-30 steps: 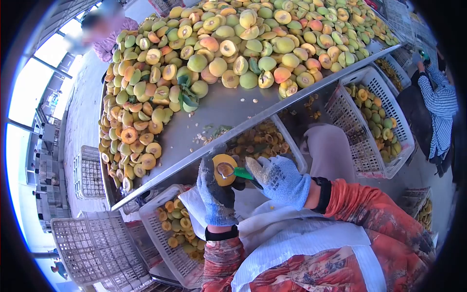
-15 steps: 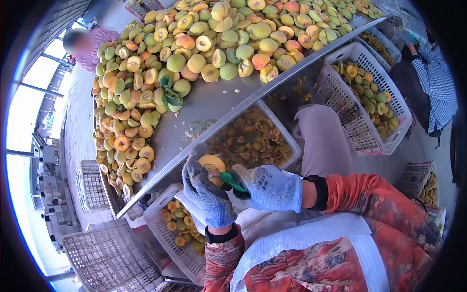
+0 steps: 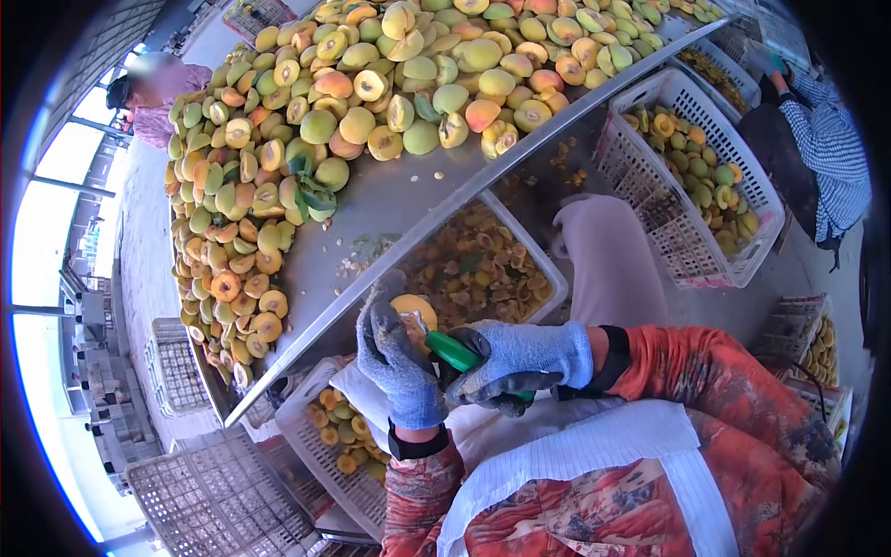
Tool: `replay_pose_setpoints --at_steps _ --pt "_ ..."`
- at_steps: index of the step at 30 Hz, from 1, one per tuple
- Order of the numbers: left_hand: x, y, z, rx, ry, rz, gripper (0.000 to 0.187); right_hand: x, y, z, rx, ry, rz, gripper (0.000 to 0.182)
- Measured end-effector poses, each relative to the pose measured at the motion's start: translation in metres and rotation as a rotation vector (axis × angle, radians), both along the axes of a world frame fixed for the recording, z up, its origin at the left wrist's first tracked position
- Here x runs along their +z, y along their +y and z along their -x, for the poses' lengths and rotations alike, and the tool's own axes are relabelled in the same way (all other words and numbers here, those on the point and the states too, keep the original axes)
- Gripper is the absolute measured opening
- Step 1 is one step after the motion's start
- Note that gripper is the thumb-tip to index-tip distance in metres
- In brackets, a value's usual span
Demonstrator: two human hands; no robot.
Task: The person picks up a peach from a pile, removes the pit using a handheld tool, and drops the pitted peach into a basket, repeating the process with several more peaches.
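In front of my apron, my gloved left hand (image 3: 394, 360) is closed around a peach half (image 3: 419, 306) with yellow flesh. My gloved right hand (image 3: 529, 357) grips a green-handled pitting knife (image 3: 453, 352); its short metal end meets the cut face of the fruit. The fingers of my left hand partly hide the half, so the pit side is hard to see. Both hands are above my lap, just on my side of the metal table (image 3: 385, 200), where many cut peaches (image 3: 357, 125) are heaped.
Below the table edge stands a crate (image 3: 557, 278) of brownish fruit scraps. Another crate (image 3: 311, 436) with peach halves is by my left forearm. A full white crate (image 3: 756, 200) stands to the right, near a person in a checked sleeve (image 3: 817, 139). Another person (image 3: 172, 102) is at far left.
My right hand has rolled over, showing its dark palm side and more of the green handle. The peach half has turned in my left hand, with the metal end now visible against it.
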State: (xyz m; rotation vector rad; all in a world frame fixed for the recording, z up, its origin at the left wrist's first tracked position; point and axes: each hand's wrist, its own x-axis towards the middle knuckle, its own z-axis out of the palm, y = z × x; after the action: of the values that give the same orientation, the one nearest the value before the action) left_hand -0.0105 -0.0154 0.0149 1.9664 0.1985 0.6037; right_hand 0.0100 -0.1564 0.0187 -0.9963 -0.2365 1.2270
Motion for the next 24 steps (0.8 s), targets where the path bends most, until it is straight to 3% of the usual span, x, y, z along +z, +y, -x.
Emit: replay_pose_setpoints --at_steps 2,6,8,9,11,12,14,15,16,18,19,20,21,22,23,24 --pt "-0.003 0.004 -0.001 -0.021 0.069 0.180 0.035 -0.014 0.003 0.000 -0.028 0.095 -0.187 0.021" --pt "-0.011 0.012 -0.009 -0.119 0.147 0.229 0.036 -0.030 -0.005 -0.004 -0.011 0.334 -0.339 0.021" --pt "0.003 -0.001 -0.015 -0.224 0.156 0.599 0.037 -0.024 -0.009 -0.003 -0.034 0.483 -0.351 0.023" --pt "0.003 0.000 -0.017 -0.222 0.153 0.598 0.037 -0.021 -0.011 -0.005 -0.031 0.481 -0.351 0.023" --pt "-0.002 0.006 -0.019 -0.268 0.294 0.909 0.040 -0.016 -0.014 -0.008 -0.019 0.475 -0.399 0.024" --pt "-0.010 0.008 -0.022 -0.267 0.285 0.904 0.040 -0.015 -0.016 -0.012 -0.013 0.469 -0.402 0.024" --pt "-0.016 0.005 -0.026 -0.066 0.149 0.465 0.042 -0.014 -0.019 -0.023 -0.071 0.465 -0.481 0.029" --pt "-0.013 0.008 -0.024 -0.026 0.163 0.904 0.040 -0.012 -0.021 -0.033 -0.098 0.369 -0.397 0.032" --pt "-0.011 0.019 -0.022 -0.012 0.148 0.896 0.040 -0.016 -0.021 -0.036 -0.077 0.366 -0.403 0.032" --pt "-0.010 0.062 -0.006 -0.031 0.261 0.676 0.038 -0.039 -0.016 -0.046 -0.200 -0.817 0.269 0.032" --pt "-0.024 0.093 0.013 0.078 0.233 0.362 0.040 -0.066 -0.017 -0.043 -0.124 -1.237 0.592 0.031" --pt "-0.013 0.104 0.025 0.094 0.159 0.377 0.036 -0.090 -0.019 -0.037 -0.055 -1.649 0.923 0.030" --pt "0.009 0.115 0.043 0.079 0.273 0.618 0.029 -0.089 -0.020 -0.036 -0.057 -1.508 0.887 0.030" --pt "0.003 0.140 0.058 0.219 0.383 0.351 0.024 -0.086 -0.020 -0.035 -0.054 -1.365 0.853 0.031" --pt "-0.025 0.183 0.085 0.232 0.463 0.266 0.025 -0.087 -0.018 -0.034 -0.058 -1.366 0.832 0.031" --pt "-0.018 0.193 0.092 0.260 0.536 0.044 0.028 -0.088 -0.015 -0.032 -0.044 -1.353 0.803 0.032"
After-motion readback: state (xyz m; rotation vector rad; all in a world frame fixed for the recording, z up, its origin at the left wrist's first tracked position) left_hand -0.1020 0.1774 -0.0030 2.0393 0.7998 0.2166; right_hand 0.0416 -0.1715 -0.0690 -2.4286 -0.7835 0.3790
